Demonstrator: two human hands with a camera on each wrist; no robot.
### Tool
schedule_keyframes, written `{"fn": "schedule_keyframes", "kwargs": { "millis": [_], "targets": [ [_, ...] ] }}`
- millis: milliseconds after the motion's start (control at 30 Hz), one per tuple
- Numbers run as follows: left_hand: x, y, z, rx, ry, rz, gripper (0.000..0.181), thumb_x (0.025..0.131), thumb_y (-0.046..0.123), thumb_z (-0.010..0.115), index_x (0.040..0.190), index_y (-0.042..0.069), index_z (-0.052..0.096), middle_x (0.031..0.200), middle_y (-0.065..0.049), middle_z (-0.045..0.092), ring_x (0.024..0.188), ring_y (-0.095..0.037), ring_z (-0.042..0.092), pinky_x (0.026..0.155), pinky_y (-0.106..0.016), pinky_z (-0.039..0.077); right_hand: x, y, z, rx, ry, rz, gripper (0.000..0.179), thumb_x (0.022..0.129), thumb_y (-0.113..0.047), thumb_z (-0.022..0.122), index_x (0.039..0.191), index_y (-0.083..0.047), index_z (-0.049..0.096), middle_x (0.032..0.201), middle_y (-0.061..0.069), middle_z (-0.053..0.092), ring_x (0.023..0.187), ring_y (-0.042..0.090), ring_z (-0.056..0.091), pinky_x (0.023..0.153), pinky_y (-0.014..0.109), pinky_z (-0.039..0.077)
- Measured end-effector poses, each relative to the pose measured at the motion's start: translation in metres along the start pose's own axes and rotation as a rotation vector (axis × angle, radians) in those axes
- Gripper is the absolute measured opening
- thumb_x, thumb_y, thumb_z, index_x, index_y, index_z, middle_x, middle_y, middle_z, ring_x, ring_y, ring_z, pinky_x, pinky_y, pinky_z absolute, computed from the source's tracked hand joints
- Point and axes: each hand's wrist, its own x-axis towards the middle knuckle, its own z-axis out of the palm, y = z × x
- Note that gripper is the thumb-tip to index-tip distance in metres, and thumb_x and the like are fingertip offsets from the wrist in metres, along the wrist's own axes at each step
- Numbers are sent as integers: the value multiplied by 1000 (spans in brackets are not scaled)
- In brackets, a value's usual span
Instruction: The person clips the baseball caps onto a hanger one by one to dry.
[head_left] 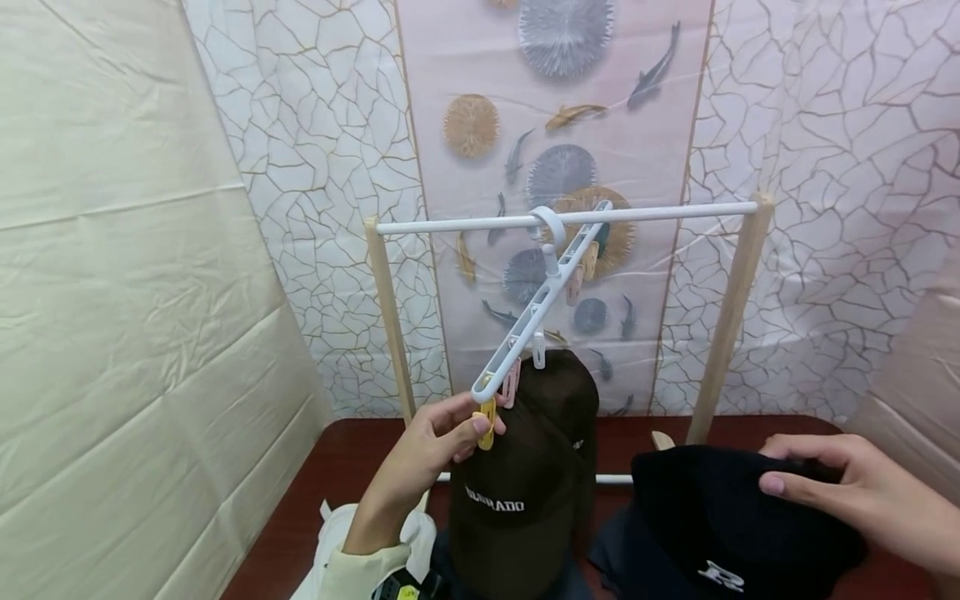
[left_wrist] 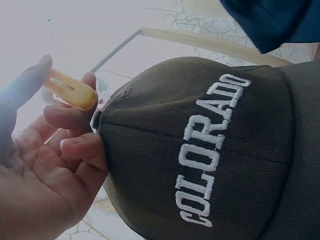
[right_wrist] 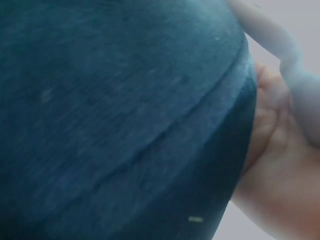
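My left hand (head_left: 431, 442) pinches a yellow clip (head_left: 487, 427) at the near end of a white clip hanger (head_left: 528, 323). In the left wrist view the thumb and index finger squeeze this clip (left_wrist: 74, 91), and other fingers touch a dark brown cap (left_wrist: 150, 145) lettered COLORADO. That front cap (head_left: 498, 467) hangs below the hanger, with a second dark brown cap (head_left: 566, 387) behind it. At the right, my right hand (head_left: 862, 479) grips a dark navy cap (head_left: 720, 500) with a white letter; the cap hides several of its fingers.
The hanger hooks over the white rail (head_left: 675, 212) of a rack with wooden posts (head_left: 731, 325). Pink clips (head_left: 512, 383) and a white clip (head_left: 539, 350) hang along it. A white item (head_left: 337, 533) lies at lower left on the dark red table (head_left: 352, 446).
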Motion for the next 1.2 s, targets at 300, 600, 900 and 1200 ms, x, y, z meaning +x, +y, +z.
{"fn": "schedule_keyframes", "kwargs": {
  "millis": [300, 600, 900, 1200],
  "targets": [
    [0, 5, -2, 22, 8, -5, 31, 110, 27, 58, 136, 10, 66, 105, -5, 68, 70, -13, 39, 64, -27, 34, 7, -12, 8, 22, 138, -18, 22, 95, 4, 73, 106, -14, 75, 100, -8, 70, 88, 6, 60, 69, 17, 47],
    [1, 3, -1, 22, 6, -6, 30, 111, 26, 58, 134, 10, 66, 106, -6, 68, 70, -13, 39, 63, -25, 34, 7, -11, 14, 210, 204, -286, 40, 84, 27, 67, 107, -4, 74, 101, -2, 71, 89, 11, 60, 73, 19, 48],
    [0, 2, 3, 11, 10, -4, 31, 110, 25, 58, 135, 9, 67, 106, -5, 69, 71, -12, 39, 65, -26, 35, 9, -19, 18, 528, 120, -417, 38, 88, 33, 54, 112, 8, 69, 105, 5, 70, 90, 18, 62, 76, 27, 54],
    [0, 2, 3, 8, 16, -17, 31, 110, 27, 58, 136, 10, 67, 108, -5, 70, 71, -13, 39, 66, -29, 34, 13, -37, 27, 490, 108, -413, 38, 90, 31, 55, 114, 5, 69, 100, 3, 68, 83, 17, 59, 71, 30, 51]
  ]
}}
